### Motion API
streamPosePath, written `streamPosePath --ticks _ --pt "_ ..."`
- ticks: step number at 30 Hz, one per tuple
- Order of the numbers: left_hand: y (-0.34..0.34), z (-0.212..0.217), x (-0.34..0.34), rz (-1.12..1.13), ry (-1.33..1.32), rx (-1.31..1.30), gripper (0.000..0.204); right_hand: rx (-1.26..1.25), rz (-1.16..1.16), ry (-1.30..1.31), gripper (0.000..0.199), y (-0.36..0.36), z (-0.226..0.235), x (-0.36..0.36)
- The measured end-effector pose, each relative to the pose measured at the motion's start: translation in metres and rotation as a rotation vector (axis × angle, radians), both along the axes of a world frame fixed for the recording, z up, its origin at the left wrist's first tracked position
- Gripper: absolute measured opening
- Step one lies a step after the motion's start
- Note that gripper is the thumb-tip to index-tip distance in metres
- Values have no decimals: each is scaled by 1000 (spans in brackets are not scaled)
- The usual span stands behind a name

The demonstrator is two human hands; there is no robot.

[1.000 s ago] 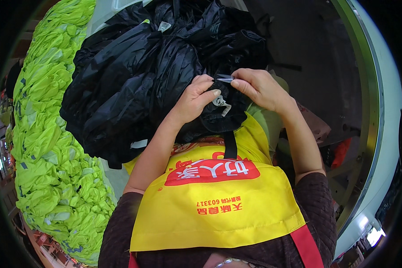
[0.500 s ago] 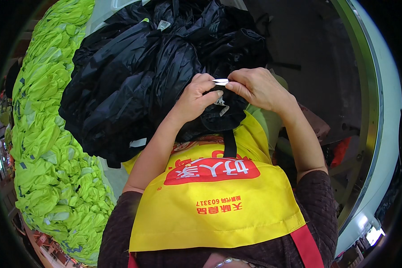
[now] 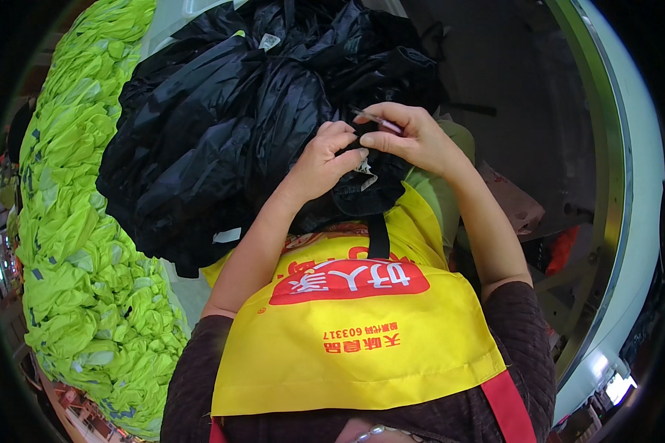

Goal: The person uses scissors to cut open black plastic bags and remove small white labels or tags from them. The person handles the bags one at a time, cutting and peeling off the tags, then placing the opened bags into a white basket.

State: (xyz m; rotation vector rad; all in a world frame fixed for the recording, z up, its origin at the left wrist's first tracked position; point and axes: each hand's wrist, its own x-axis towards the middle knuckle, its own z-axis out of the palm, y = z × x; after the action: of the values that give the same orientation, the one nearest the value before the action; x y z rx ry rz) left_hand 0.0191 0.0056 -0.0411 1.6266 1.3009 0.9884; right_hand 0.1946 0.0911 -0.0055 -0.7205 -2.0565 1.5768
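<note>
In front of me, a heap of glossy black garments covers my lap and the pale surface beside it. My left hand pinches the edge of the black garment between thumb and fingers, just above white labels. Close on its right is my right hand, with the thumb tip near the left fingertips. Small, slim thread snips lie in its curled fingers, angled up to the left. The fingers hide part of the snips. Exactly what the two thumbs meet at is too small to make out.
A long pile of bright lime-green garments runs down the left side. A pale, metal-edged table curves along the right. A yellow apron covers my front. Something red-orange lies low on the right.
My right hand has turned and shifted slightly left, its thumb now close to my left fingertips. The snips have swung from level between the hands to tilted within the right fingers. My left hand stays.
</note>
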Motion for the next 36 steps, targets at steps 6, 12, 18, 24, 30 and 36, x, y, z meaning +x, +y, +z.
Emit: streamPosePath --ticks 6,12,18,24,30,36 --pt "-7 1 0 63 24 55 23 37 -174 228 15 0 -23 -18" --pt "-20 11 -11 180 -101 -13 26 56 -238 167 16 34 -21 -13" --pt "-22 15 -22 148 -170 -128 22 -75 166 -185 31 44 -35 -26" --pt "-29 22 -66 563 253 162 17 758 -115 -107 13 1 11 0" --pt "-12 -2 -64 755 -903 -216 19 651 -249 45 20 -72 -23 -18" --pt "-3 35 -40 633 -1170 -613 33 553 -305 188 18 -83 -48 -45"
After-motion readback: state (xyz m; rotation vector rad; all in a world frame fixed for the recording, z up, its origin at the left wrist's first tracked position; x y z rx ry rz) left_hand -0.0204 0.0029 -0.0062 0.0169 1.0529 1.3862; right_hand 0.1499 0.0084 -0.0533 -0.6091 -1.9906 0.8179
